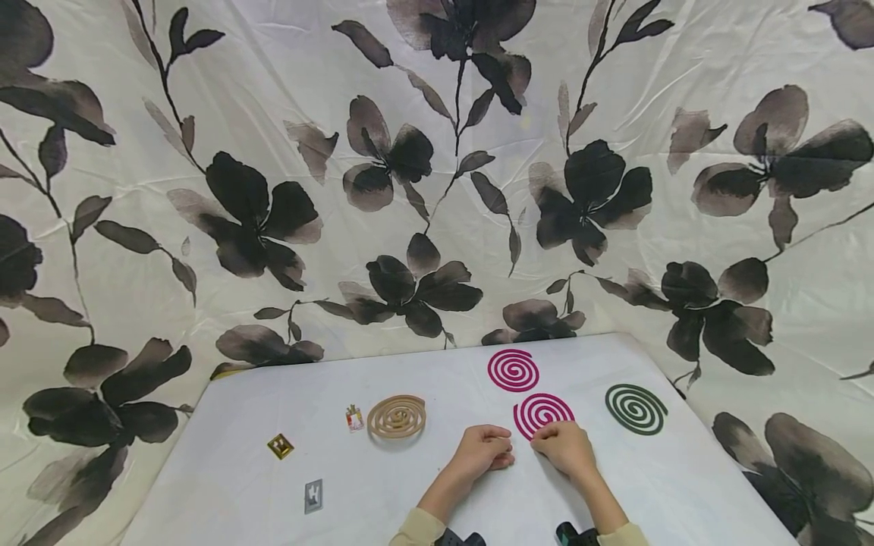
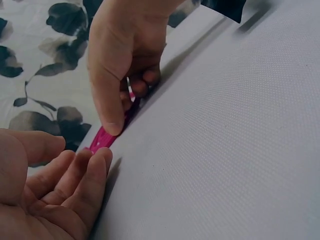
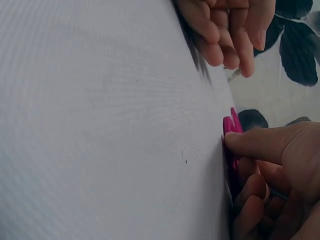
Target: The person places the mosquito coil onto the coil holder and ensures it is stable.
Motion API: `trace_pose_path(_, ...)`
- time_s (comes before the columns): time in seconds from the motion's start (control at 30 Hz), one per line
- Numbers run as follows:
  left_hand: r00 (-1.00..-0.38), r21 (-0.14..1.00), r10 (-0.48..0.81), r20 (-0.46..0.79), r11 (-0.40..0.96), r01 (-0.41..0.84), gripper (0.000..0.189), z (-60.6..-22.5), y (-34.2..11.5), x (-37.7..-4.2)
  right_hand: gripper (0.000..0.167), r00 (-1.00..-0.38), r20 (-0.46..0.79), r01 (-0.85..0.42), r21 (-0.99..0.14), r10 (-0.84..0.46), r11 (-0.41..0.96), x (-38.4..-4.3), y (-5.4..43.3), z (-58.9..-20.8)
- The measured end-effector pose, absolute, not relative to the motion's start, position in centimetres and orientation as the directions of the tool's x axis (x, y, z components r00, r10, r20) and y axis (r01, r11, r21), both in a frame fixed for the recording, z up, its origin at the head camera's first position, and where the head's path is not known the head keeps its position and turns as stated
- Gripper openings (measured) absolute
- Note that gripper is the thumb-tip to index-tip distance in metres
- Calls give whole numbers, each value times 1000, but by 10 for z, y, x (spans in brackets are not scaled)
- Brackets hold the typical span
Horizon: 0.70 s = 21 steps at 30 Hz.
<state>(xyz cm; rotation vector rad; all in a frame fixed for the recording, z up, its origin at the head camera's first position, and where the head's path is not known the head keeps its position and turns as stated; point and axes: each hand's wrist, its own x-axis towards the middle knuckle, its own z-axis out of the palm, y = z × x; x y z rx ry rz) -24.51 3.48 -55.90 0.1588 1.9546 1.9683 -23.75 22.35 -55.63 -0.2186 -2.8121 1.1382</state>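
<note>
A pink spiral mosquito coil (image 1: pixel 544 409) lies at the front of the table, and my right hand (image 1: pixel 568 447) pinches its near edge. In the right wrist view the thumb (image 3: pixel 245 142) is on the pink rim with the other fingers curled below. Left of it, my left hand (image 1: pixel 480 449) hovers with loosely bent fingers and holds nothing. The left wrist view has this hand (image 2: pixel 65 190) close to the coil's edge (image 2: pixel 102 140). Another pink coil (image 1: pixel 513 371) lies just behind, and a green coil (image 1: pixel 636 409) is to the right.
On the left lie a tan coil (image 1: pixel 397 417), a small colourful printed piece (image 1: pixel 353 418), a gold square piece (image 1: pixel 280 446) and a grey metal plate (image 1: pixel 313 496) with a cut-out shape. A floral cloth (image 1: pixel 437 227) hangs behind the white table (image 1: pixel 225 425).
</note>
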Motion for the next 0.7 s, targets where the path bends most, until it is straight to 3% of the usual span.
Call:
trace_pose_path(0.5, -943, 991, 304, -135, 30, -132, 22, -560, 33, -245, 9, -995, 52, 26, -696, 86, 718, -229, 208, -559)
trace_pose_path(0.7, -942, 991, 310, -130, 57, -119, 19, -558, 31, -253, 6, -992, 59, 32, -740, 112, 672, -229, 208, -551)
